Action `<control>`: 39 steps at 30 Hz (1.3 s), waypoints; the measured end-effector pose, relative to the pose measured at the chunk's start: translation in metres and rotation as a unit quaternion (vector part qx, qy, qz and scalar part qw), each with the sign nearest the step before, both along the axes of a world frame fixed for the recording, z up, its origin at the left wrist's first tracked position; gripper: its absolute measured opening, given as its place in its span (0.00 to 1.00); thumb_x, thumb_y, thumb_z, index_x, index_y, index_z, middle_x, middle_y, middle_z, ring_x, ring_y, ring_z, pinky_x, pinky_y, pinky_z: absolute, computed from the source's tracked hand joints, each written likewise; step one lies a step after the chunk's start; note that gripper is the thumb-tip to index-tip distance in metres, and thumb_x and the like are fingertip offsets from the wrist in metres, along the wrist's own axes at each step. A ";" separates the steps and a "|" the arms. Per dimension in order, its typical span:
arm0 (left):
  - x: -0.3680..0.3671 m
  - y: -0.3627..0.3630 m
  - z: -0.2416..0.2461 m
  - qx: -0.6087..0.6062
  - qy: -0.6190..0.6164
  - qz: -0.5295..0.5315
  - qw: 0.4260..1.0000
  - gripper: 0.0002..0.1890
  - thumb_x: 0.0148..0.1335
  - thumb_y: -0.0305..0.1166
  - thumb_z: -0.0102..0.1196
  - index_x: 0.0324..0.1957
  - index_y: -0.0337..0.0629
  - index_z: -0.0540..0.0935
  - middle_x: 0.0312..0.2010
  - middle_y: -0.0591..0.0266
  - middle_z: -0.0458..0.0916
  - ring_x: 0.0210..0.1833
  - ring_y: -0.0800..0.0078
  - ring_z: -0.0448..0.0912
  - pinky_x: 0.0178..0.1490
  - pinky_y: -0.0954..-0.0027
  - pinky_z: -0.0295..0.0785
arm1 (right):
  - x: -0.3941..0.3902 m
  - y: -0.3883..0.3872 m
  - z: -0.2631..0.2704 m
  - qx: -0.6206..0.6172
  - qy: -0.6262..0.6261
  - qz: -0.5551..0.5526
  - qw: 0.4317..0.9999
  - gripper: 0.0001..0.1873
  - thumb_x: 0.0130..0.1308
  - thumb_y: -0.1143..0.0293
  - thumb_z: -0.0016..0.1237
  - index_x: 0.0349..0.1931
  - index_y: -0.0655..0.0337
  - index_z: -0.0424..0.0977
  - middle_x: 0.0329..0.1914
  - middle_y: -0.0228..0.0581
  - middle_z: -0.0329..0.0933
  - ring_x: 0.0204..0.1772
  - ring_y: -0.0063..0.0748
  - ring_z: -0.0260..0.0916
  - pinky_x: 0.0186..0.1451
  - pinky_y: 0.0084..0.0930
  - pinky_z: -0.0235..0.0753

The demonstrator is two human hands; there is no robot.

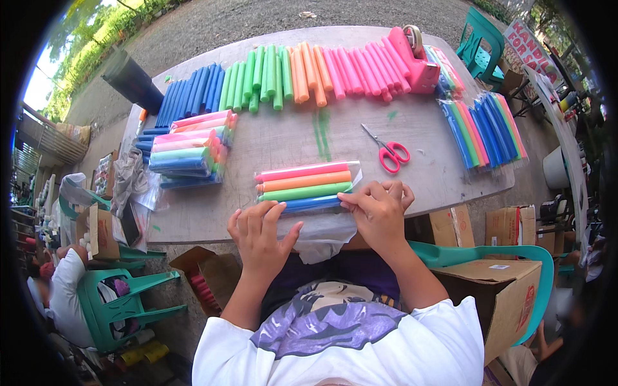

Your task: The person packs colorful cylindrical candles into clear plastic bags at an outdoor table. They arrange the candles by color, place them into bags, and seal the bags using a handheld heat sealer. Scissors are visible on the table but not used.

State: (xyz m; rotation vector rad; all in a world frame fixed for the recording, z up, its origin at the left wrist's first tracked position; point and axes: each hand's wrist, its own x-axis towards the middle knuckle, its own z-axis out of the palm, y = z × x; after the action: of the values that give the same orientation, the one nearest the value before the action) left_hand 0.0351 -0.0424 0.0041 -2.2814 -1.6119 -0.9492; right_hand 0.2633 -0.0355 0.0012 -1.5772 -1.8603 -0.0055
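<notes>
In front of me, a clear plastic bag [356,170] holds a pink candle [304,171], an orange candle [304,182], a green candle [305,191] and a blue candle [311,204], lying side by side. My left hand [263,231] touches the near left corner with its fingertips, thumb spread away from the index finger. At the near right corner, my right hand [379,212] pinches the bag's edge between thumb and index finger. Loose plastic [323,236] hangs over the table edge below the bag. Red-handled scissors [392,153] lie beyond my right hand, blades partly apart.
Loose blue [190,91], green [263,72], orange [309,70] and pink candles [364,67] line the table's far side, beside a pink tape dispenser [420,72]. Packed candles lie stacked left [186,149] and right [483,130]. A dark tumbler [133,79] stands far left.
</notes>
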 end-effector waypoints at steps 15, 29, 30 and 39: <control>0.002 0.022 -0.003 -0.013 0.035 -0.147 0.988 0.07 0.53 0.25 0.61 0.33 0.50 0.80 0.34 0.72 0.81 0.36 0.71 0.79 0.46 0.66 0.68 | -0.006 -0.004 -0.020 0.132 -0.067 0.171 0.974 0.17 0.50 0.70 0.59 0.43 0.58 0.82 0.38 0.31 0.76 0.44 0.34 0.72 0.48 0.34 0.75; -0.065 0.018 -0.023 0.019 -0.006 -0.154 0.988 0.14 0.51 0.35 0.72 0.38 0.53 0.81 0.36 0.72 0.77 0.39 0.68 0.76 0.47 0.63 0.66 | -0.005 -0.003 -0.024 0.131 -0.015 0.149 0.980 0.21 0.49 0.76 0.65 0.47 0.56 0.85 0.33 0.27 0.75 0.38 0.32 0.70 0.41 0.32 0.70; -0.068 0.017 -0.023 0.027 0.004 -0.157 0.987 0.13 0.52 0.36 0.71 0.38 0.53 0.81 0.36 0.71 0.77 0.39 0.67 0.76 0.47 0.63 0.66 | -0.005 -0.003 -0.025 0.131 -0.019 0.142 0.981 0.20 0.49 0.75 0.65 0.47 0.54 0.85 0.33 0.25 0.75 0.38 0.31 0.70 0.42 0.31 0.69; -0.050 0.010 -0.023 -0.035 0.024 -0.018 0.999 0.11 0.70 0.39 0.53 0.37 0.43 0.77 0.41 0.57 0.76 0.47 0.57 0.74 0.54 0.55 0.63 | -0.008 -0.003 -0.018 0.123 -0.028 0.059 0.990 0.13 0.50 0.64 0.68 0.38 0.39 0.88 0.32 0.18 0.71 0.43 0.25 0.66 0.53 0.32 0.55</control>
State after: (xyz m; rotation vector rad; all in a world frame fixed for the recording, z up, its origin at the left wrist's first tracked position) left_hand -0.0150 -0.0328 -0.0188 -2.3684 -1.6130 -0.8523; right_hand 0.2557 -0.0380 -0.0165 -1.3088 -1.9134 -0.2202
